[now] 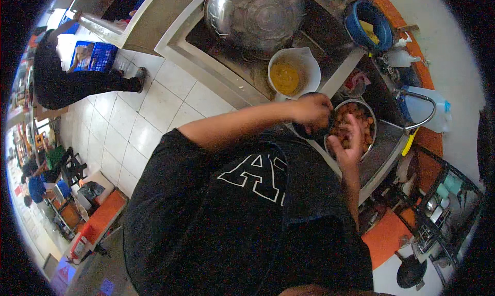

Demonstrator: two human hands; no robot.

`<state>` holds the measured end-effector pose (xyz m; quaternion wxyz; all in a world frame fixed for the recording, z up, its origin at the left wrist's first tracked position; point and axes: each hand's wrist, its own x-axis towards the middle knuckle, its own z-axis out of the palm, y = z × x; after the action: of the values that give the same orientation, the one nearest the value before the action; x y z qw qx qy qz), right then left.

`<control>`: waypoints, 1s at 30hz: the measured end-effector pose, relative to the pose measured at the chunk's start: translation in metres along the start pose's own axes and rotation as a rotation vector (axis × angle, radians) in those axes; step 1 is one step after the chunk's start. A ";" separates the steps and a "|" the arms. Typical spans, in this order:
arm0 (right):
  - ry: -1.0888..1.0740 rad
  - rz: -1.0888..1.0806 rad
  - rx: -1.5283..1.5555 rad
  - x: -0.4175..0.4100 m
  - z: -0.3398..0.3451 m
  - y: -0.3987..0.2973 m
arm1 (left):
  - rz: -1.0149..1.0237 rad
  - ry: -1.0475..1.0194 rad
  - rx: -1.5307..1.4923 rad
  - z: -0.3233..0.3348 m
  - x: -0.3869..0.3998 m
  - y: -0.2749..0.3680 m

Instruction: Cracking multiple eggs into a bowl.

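Observation:
My left hand [315, 109], blurred, is over a dark bowl [305, 133]; its fingers are bent downward, and whether they hold anything cannot be told. Over a round metal container [369, 110] of reddish-brown food chunks [365, 135], my right hand [350, 141] is raised with its fingers apart and nothing seen in it. The container stands right of the dark bowl, at the sink's near side. Just beyond my left hand, a white spouted bowl [312, 62] holds a yellow-brown paste [285, 77].
A large metal basin [255, 17] lies beyond the white bowl. A blue tub [350, 21], a curved faucet [429, 114] and a plastic jug [427, 102] line the sink's far side. A person in dark clothes [77, 79] stands at left beside a blue crate [102, 58].

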<state>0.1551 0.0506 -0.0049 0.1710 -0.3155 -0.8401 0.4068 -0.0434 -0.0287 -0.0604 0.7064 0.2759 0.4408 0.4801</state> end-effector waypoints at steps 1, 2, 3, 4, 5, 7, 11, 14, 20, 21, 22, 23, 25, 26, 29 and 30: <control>-0.116 -0.135 -0.154 0.007 0.006 -0.014 | -0.050 -0.048 0.051 0.016 0.002 -0.001; -0.184 -0.182 -0.189 0.011 0.009 -0.026 | -0.037 -0.036 0.086 0.030 0.004 -0.002; -0.183 -0.176 -0.196 0.010 0.010 -0.028 | -0.022 -0.017 0.118 0.036 0.002 -0.001; -0.185 -0.096 -0.207 0.004 0.010 -0.027 | -0.022 -0.023 0.114 0.031 -0.001 0.000; -0.187 -0.016 -0.216 -0.001 0.012 -0.028 | -0.023 -0.086 0.074 0.026 -0.004 0.001; -0.161 0.052 -0.158 -0.009 0.014 -0.030 | -0.029 -0.226 -0.015 0.024 -0.010 0.001; 0.016 0.403 0.216 -0.023 0.022 -0.017 | 0.492 -0.116 0.563 -0.018 0.001 -0.008; 0.275 0.604 0.697 -0.028 0.025 -0.008 | 0.303 0.121 0.428 -0.085 -0.006 -0.005; 0.521 0.831 1.123 -0.067 0.017 0.041 | 0.156 0.424 0.333 -0.198 -0.040 -0.008; 0.541 0.829 1.155 -0.077 0.020 0.052 | 0.154 0.404 0.342 -0.201 -0.042 -0.007; 0.576 0.810 1.081 -0.088 0.025 0.065 | 0.116 0.437 0.290 -0.197 -0.043 -0.005; 0.605 0.806 1.082 -0.099 0.029 0.077 | 0.077 0.469 0.238 -0.194 -0.044 -0.003; 0.357 0.828 0.304 -0.107 0.036 0.081 | 0.045 0.409 0.289 -0.187 -0.048 0.002; 0.309 0.785 0.115 -0.105 0.038 0.084 | 0.049 0.434 0.311 -0.179 -0.053 0.003; 0.333 0.704 -0.018 -0.086 0.050 0.064 | 0.044 0.395 0.357 -0.188 -0.055 -0.014; 0.360 0.669 -0.115 -0.087 0.056 0.075 | 0.040 0.361 0.391 -0.188 -0.052 -0.020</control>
<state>0.2183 -0.0048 -0.1013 0.1557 -0.6476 -0.6686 0.3307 -0.2093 -0.0905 -0.1439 0.5401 0.3256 0.6385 0.4411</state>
